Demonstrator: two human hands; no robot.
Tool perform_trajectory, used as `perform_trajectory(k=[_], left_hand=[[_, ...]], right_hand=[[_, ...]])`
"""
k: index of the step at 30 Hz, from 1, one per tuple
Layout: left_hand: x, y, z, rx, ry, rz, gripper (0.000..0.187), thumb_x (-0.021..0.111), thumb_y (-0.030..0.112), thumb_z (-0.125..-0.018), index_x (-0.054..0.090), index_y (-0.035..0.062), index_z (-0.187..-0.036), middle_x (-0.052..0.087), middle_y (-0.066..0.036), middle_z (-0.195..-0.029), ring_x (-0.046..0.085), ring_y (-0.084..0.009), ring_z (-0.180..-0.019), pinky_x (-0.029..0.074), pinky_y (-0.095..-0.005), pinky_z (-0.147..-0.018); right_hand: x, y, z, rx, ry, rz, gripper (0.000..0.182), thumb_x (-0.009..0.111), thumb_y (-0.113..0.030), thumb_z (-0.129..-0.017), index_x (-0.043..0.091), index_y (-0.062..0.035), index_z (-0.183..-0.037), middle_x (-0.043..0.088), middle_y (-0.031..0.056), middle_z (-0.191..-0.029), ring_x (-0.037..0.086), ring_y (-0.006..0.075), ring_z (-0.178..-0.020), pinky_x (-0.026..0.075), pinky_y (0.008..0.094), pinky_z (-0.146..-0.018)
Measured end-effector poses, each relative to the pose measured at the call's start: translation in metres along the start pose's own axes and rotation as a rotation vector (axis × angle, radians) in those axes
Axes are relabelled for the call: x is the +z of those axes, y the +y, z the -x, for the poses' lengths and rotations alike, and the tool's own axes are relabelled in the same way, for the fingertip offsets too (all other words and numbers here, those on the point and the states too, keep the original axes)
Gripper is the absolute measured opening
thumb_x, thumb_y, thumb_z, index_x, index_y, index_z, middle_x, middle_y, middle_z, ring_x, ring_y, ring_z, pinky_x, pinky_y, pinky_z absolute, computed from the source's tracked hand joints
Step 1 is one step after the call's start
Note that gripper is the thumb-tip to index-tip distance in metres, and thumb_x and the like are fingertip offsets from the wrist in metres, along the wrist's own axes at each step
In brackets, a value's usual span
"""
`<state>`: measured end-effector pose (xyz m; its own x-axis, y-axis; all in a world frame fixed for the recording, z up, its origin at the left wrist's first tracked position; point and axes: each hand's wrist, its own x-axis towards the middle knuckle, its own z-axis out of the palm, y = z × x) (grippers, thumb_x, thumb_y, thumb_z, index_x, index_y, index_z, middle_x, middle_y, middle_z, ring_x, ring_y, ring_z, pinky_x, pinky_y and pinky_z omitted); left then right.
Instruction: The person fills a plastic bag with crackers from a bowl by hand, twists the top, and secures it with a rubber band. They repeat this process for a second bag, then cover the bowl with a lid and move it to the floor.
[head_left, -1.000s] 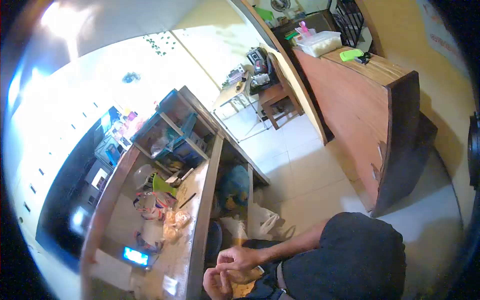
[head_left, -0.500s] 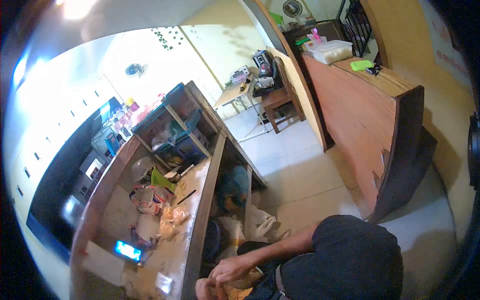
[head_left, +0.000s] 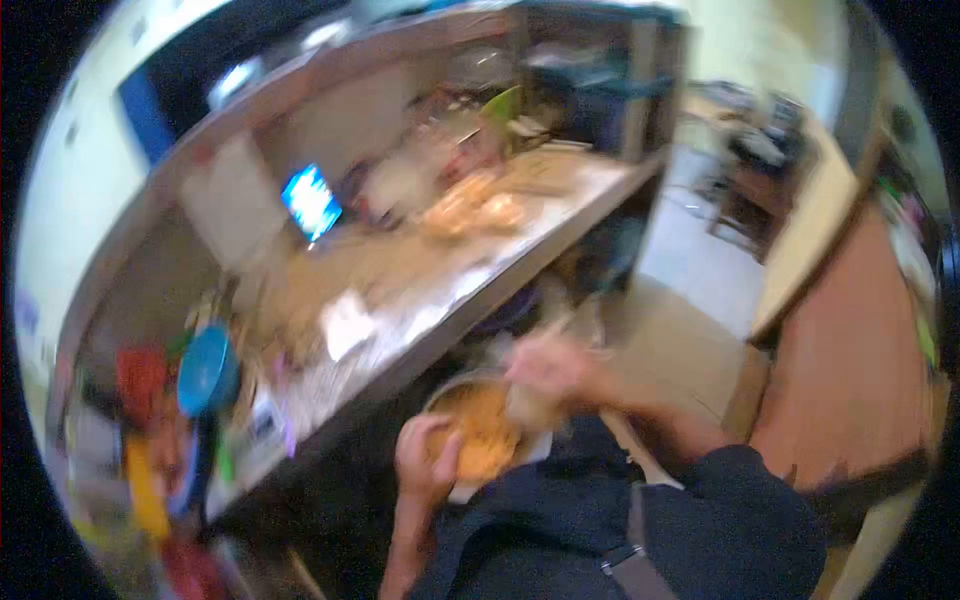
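Low in front of me, beside the counter, is a round bowl (head_left: 433,398) of crumbly orange food (head_left: 480,425). My left hand (head_left: 428,458) is at the bowl's near left side, thumb over the rim and fingers curled round it. Above the far right of the bowl is my right hand (head_left: 550,368), smeared by motion and looking closed. A pale, see-through shape (head_left: 525,405) hangs below it over the food; blur hides what it is.
Along the counter (head_left: 420,310) lie orange-filled plastic bags (head_left: 475,208), a white piece (head_left: 347,325) and a lit phone (head_left: 311,203). A blue bowl (head_left: 208,370) stands at the left end. Right of me is a wooden partition (head_left: 850,360); a chair (head_left: 745,190) stands behind.
My view has swung left and down, bringing the bowl and the counter's left end into sight. My hands were together low by the counter; now they are apart, left on the bowl, right above it.
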<state>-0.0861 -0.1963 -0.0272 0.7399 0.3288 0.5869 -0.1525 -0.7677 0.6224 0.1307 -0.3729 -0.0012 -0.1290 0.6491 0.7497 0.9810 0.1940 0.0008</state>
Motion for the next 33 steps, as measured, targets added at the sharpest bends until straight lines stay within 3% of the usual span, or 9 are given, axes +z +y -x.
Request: perform_trajectory(k=[2,9,15,17,20,25,27,31,33], left_hand=[[0.002,-0.01,0.019,-0.075,0.026,-0.055,0.021,0.067,0.009,-0.08,0.061,0.0018,-0.098,0.063,-0.015,-0.097,0.061,-0.0328,-0.089,0.048,-0.0386,-0.082],[-0.043,-0.002,0.012,-0.284,-0.094,0.323,0.013,0.063,0.008,-0.088,0.067,-0.0005,-0.098,0.069,-0.014,-0.099,0.066,-0.0255,-0.097,0.05,-0.0356,-0.088],[-0.133,0.122,-0.079,0.35,-0.026,0.87,0.044,0.047,0.033,-0.098,0.066,-0.0061,-0.101,0.066,-0.026,-0.104,0.064,-0.0348,-0.103,0.047,-0.0432,-0.097],[-0.173,0.144,-0.071,0.17,-0.466,1.207,0.042,0.044,0.035,-0.098,0.059,-0.0035,-0.108,0.064,-0.025,-0.106,0.061,-0.044,-0.1,0.047,-0.0545,-0.09],[-0.106,0.168,-0.077,0.379,-0.39,1.312,0.053,0.047,0.047,-0.093,0.059,-0.001,-0.112,0.066,-0.022,-0.106,0.062,-0.0412,-0.102,0.046,-0.0559,-0.091],[-0.039,0.155,-0.08,0.662,-0.233,1.152,0.074,0.052,0.068,-0.084,0.059,0.0031,-0.118,0.067,-0.017,-0.105,0.062,-0.0364,-0.106,0.043,-0.0583,-0.093],[-0.05,0.121,-0.094,0.556,-0.639,0.942,0.025,0.056,0.024,-0.088,0.059,-0.0009,-0.09,0.061,-0.018,-0.094,0.058,-0.0408,-0.098,0.046,-0.0479,-0.094],[-0.057,0.026,-0.118,0.388,-0.341,-0.338,0.018,0.065,0.018,-0.075,0.066,0.0011,-0.081,0.066,-0.014,-0.089,0.062,-0.0308,-0.092,0.05,-0.043,-0.084],[-0.073,-0.031,-0.127,0.019,-0.214,-0.222,0.018,0.068,0.015,-0.078,0.069,0.0037,-0.092,0.067,-0.013,-0.096,0.063,-0.0295,-0.093,0.05,-0.0392,-0.085]], right_hand=[[-0.037,0.011,-0.049,0.544,0.037,-0.266,0.023,0.06,-0.025,-0.093,0.064,-0.0025,-0.094,0.065,0.016,-0.1,0.063,0.0281,-0.094,0.05,0.0376,-0.084],[-0.008,0.09,-0.192,0.069,0.417,0.143,0.012,0.058,-0.008,-0.092,0.066,-0.0035,-0.1,0.064,0.0159,-0.115,0.062,0.0287,-0.108,0.049,0.0374,-0.091],[0.105,0.139,-0.203,0.199,-0.085,0.243,0.031,0.064,-0.026,-0.088,0.064,-0.0123,-0.116,0.055,0.0154,-0.132,0.044,0.0304,-0.129,0.034,0.0446,-0.107],[0.13,0.126,-0.194,0.253,-0.172,0.124,0.037,0.065,-0.029,-0.087,0.062,-0.0147,-0.121,0.052,0.0154,-0.136,0.041,0.0306,-0.132,0.03,0.0452,-0.11],[0.164,0.098,-0.179,0.141,-0.2,-0.085,0.051,0.066,-0.038,-0.085,0.055,-0.0183,-0.131,0.044,0.0165,-0.142,0.037,0.0336,-0.134,0.028,0.0453,-0.111],[0.197,0.057,-0.163,0.095,-0.224,-0.121,0.057,0.071,-0.044,-0.079,0.058,-0.0179,-0.127,0.048,0.016,-0.139,0.044,0.0341,-0.129,0.034,0.0452,-0.108],[0.203,0.059,-0.162,0.167,-0.26,-0.282,0.048,0.07,-0.04,-0.081,0.062,-0.0165,-0.121,0.053,0.0159,-0.134,0.049,0.0337,-0.124,0.039,0.0438,-0.104],[0.199,0.066,-0.184,0.221,-0.415,-0.296,0.026,0.071,-0.03,-0.079,0.07,-0.0114,-0.098,0.067,0.0118,-0.1,0.061,0.0305,-0.099,0.048,0.0412,-0.087],[0.216,0.085,-0.18,0.141,-0.334,-0.248,0.025,0.071,-0.028,-0.077,0.07,-0.0101,-0.094,0.068,0.0107,-0.093,0.063,0.0305,-0.092,0.049,0.0403,-0.082]])
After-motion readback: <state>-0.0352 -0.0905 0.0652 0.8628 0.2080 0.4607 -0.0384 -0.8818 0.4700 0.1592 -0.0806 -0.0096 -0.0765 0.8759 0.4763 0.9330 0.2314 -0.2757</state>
